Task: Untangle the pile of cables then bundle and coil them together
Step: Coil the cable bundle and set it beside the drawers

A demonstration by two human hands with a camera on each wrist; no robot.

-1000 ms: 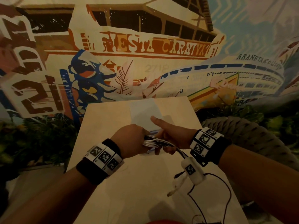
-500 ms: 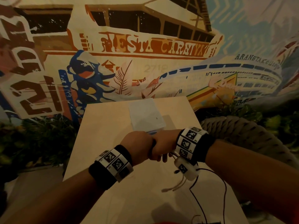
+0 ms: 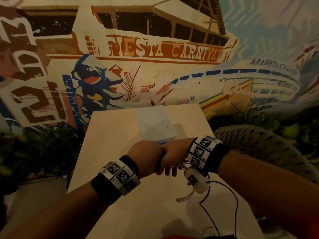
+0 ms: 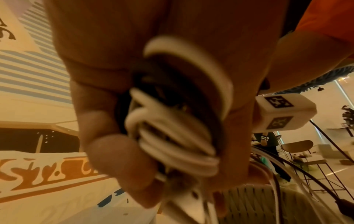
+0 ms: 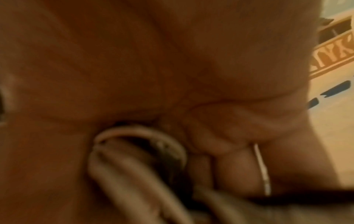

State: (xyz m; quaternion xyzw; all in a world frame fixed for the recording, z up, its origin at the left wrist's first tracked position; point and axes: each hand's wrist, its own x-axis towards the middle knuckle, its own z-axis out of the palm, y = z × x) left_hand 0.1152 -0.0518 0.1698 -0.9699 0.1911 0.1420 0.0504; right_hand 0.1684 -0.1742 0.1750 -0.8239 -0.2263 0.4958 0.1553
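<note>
My two hands meet over the middle of the light wooden table (image 3: 110,135). The left hand (image 3: 146,157) grips a bundle of white and black cables (image 4: 172,121), its fingers (image 4: 118,163) curled round the looped strands. My right hand (image 3: 174,157) presses against the left and is curled round the same cable bundle (image 5: 138,151). A thin white strand (image 5: 262,169) runs past its fingers. In the head view the bundle is mostly hidden between the hands; a pale cable end (image 3: 186,197) hangs below the right wrist and a thin black cable (image 3: 229,204) trails over the table toward me.
A white folded cloth or packet (image 3: 155,125) lies at the table's far end, just beyond my hands. A painted mural wall (image 3: 155,54) stands behind the table. Plants (image 3: 43,152) sit to the left and a thick woven rope seat (image 3: 259,145) to the right.
My right hand has turned over and closed against the left; its raised thumb is down now. The exposed cable strands between the hands are now covered, and both hands drifted slightly right.
</note>
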